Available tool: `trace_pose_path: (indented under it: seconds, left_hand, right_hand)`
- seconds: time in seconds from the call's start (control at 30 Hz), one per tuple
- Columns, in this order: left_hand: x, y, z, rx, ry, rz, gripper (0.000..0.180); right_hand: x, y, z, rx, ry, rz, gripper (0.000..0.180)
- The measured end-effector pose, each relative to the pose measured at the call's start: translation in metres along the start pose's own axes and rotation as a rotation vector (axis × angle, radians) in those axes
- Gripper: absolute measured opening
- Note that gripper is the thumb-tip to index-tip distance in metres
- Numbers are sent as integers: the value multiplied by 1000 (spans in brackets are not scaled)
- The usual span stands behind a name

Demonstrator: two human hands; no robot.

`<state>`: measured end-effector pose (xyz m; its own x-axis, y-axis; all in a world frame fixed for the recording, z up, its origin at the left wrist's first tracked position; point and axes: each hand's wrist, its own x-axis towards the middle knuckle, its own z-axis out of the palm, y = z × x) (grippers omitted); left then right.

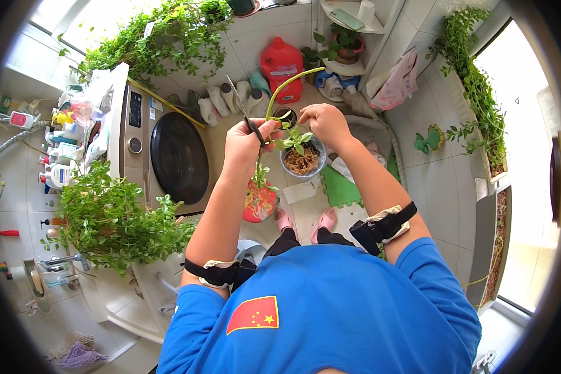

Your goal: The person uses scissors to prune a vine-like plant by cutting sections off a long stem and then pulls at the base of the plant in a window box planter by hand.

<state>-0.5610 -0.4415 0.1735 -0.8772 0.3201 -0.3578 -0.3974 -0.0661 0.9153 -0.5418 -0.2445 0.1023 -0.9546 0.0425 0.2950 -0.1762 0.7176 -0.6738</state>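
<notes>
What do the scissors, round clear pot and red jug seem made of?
Scissors: probably steel blades, thin and silvery; black handles, perhaps plastic.
Round pot: plastic or possibly glass; pale, shiny, see-through wall.
Red jug: apparently plastic, moulded-looking, softly glossy.

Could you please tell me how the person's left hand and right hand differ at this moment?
The left hand grips black-handled scissors; the right hand shows no tool, though whether its fingertips pinch something small is unclear.
The left hand is left of the clear pot; the right hand is at its upper right in the picture.
Both hands are bare.
</notes>
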Motion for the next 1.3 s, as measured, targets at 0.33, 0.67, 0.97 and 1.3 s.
trace_pose_path:
  seconds: [0.33, 0.67, 0.97, 1.3]
  left_hand:
    - [-1, 5, -12, 14, -82, -83, 12]
    - [-2, 16, -36, -212, -379, -309, 18]
    - [5, 16, -50, -282, -395, -336, 19]
    - [8, 16, -68, -392, -499, -330, 18]
  right_hand:
    - [22, -68, -13, 1209, -206, 245, 26]
    - [29, -68, -1, 1218, -279, 358, 16]
    - [36, -83, -2, 868, -105, 144, 11]
    - [31, -83, -2, 638, -70, 77, 15]
